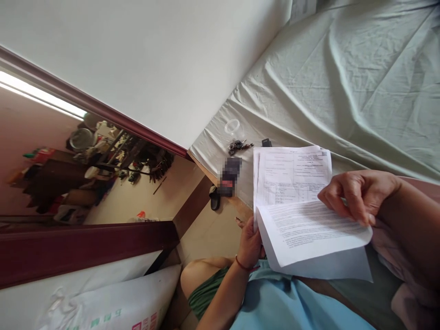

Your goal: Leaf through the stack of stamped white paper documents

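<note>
A stack of printed papers [285, 176] is held over my lap, tilted towards me. My left hand [250, 243], with a thin red band at its wrist, grips the stack by its left edge, the thumb showing. Over the lower right part of the stack, my right hand [354, 195] has its fingers curled and pinched at the edge of a turned-up sheet [309, 233]. That sheet bends over the others and shows dense lines of print, too small to read. Another sheet hangs loose beneath it.
On the pale sheet-covered bed [309, 91] lie a clear plastic tub [232, 127], a bunch of keys [237, 146] and a small black object [266, 143]. A dark blurred-out object [231, 172] is near the bed's edge. A black slipper [215, 199] and a white sack [130, 302] are on the floor.
</note>
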`<state>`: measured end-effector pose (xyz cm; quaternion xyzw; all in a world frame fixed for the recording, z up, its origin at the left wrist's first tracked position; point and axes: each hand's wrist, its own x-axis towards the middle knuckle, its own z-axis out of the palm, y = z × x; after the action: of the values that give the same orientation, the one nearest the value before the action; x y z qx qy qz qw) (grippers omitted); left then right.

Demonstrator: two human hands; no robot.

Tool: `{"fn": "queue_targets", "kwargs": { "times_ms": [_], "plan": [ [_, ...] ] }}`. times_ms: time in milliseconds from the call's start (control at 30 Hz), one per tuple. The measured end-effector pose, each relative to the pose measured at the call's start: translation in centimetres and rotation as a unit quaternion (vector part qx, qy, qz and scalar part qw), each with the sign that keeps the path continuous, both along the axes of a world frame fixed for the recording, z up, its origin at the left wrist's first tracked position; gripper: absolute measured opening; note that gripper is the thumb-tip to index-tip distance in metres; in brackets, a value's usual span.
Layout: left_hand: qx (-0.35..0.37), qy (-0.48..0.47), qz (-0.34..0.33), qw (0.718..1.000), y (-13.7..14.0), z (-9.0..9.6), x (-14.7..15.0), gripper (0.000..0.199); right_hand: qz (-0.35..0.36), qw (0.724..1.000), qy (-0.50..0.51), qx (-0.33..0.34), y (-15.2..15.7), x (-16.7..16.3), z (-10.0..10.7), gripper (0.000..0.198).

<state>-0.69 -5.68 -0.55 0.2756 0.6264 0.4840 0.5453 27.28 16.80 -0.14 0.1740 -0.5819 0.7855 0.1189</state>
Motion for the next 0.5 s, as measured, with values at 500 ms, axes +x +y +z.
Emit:
{"fn": "queue_targets", "kwargs": {
  "times_ms": [500],
  "plan": [
    [-0.018, 0.019, 0.015, 1.0, 0.04, 0.1, 0.06, 0.051, -0.01, 1.0, -0.022, -0.001, 0.02, 0.22, -0.68, 0.026]
  ]
}}
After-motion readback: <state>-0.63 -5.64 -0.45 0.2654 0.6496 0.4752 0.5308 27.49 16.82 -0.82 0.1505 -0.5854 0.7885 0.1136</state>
